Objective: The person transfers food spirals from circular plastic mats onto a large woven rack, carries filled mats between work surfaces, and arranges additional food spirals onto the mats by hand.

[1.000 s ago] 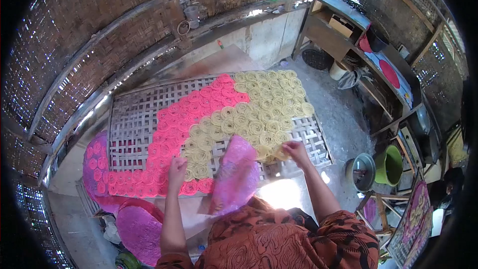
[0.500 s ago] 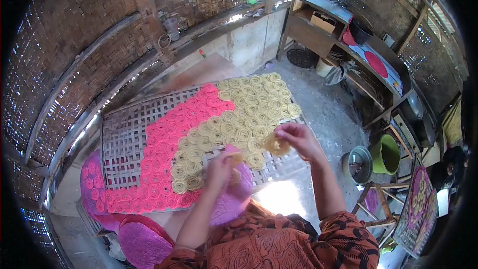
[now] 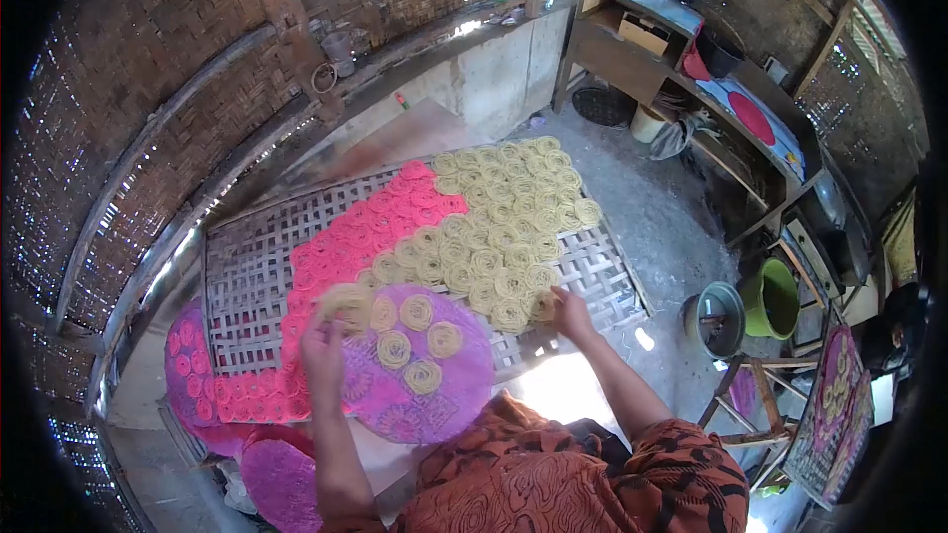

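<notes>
A woven bamboo rack point(image 3: 252, 266) carries rows of pink coils point(image 3: 355, 237) and pale yellow coils point(image 3: 513, 178) of noodle-like strands. My right hand point(image 3: 571, 316) is at the front edge of the yellow rows, fingers closed on a yellow coil point(image 3: 543, 306) that lies against its neighbours. On the other side, my left hand point(image 3: 320, 343) pinches another yellow coil point(image 3: 346, 302), blurred by motion, at the left rim of a round purple sheet point(image 3: 464, 415). Several yellow coils point(image 3: 423, 377) lie spread over that sheet, in front of my body.
Purple discs point(image 3: 281, 484) are at the lower left, one bearing pink coils point(image 3: 186, 360). To the right stand a grey bucket point(image 3: 713, 311), a green tub point(image 3: 770, 298) and a wooden stool point(image 3: 755, 400). A shelf unit point(image 3: 617, 69) stands at the back right.
My left hand has moved left, uncovering the purple sheet, which now shows more fully. My right hand has come down and left, bringing its yellow coil onto the rack beside the others.
</notes>
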The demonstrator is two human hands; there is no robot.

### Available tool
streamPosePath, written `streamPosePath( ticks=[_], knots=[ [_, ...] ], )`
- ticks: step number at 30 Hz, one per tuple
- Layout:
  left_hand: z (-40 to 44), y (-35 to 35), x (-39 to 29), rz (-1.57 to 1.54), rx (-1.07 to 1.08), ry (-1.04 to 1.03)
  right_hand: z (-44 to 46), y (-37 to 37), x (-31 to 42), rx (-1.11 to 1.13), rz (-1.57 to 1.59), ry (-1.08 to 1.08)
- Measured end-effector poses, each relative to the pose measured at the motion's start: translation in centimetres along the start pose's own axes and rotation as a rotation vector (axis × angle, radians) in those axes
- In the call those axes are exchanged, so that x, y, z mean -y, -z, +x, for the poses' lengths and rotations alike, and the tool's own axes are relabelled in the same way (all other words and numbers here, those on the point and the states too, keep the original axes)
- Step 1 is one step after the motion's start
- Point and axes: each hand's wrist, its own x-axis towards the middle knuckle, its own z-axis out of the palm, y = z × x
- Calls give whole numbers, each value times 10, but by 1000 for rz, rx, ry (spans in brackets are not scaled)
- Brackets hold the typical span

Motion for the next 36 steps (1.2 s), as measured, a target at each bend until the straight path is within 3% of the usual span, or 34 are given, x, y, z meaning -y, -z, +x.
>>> streamPosePath(
  ticks=[2,3,4,6,7,8,10,12,14,17,18,20,21,23,24,26,28,30,32,33,35,36],
  knots=[
    [-15,-29,18,132,148,-54,-10,-4,19,-19,250,-13],
    [-25,-38,44,287,235,-67,-18,5,43,282,823,-259],
    [-41,-74,10,385,298,-159,-27,14,65,589,1388,-513],
    [-56,-110,43,504,542,-478,-43,31,99,805,1612,-702],
    [-64,-112,54,504,538,-481,-45,10,79,728,1463,-480],
    [-73,-112,62,617,578,-431,-45,15,70,730,1461,-477],
    [-68,-101,80,695,572,-253,-46,31,50,299,863,-220],
    [-41,-48,126,755,415,-83,-44,37,36,125,781,-240],
    [-22,9,152,961,207,-51,-45,38,25,112,724,-245],
    [0,69,174,1230,-72,-27,-45,28,14,179,1083,-368],
    [6,79,178,1231,-74,-29,-44,24,11,178,1084,-366],
    [12,94,185,1269,-10,214,-49,11,3,188,1092,-393],
    [14,98,192,1272,-7,215,-50,7,-2,188,1093,-397],
    [17,104,201,1284,44,166,-50,8,3,165,508,-379],
    [18,107,206,1287,40,171,-50,8,6,171,509,-377],
    [19,102,199,1178,-20,147,-43,5,13,-132,85,125],
    [22,90,178,1195,-9,223,-26,-7,39,-117,189,188],
    [27,87,166,1195,4,293,-9,-5,95,79,423,96],
    [33,84,162,1030,286,45,11,-26,135,180,535,127],
    [37,73,148,1030,274,37,24,-50,145,249,624,128],
    [28,42,109,198,327,452,28,-56,197,406,758,219],
    [24,31,108,203,334,456,25,-61,217,402,763,211]
  ],
)
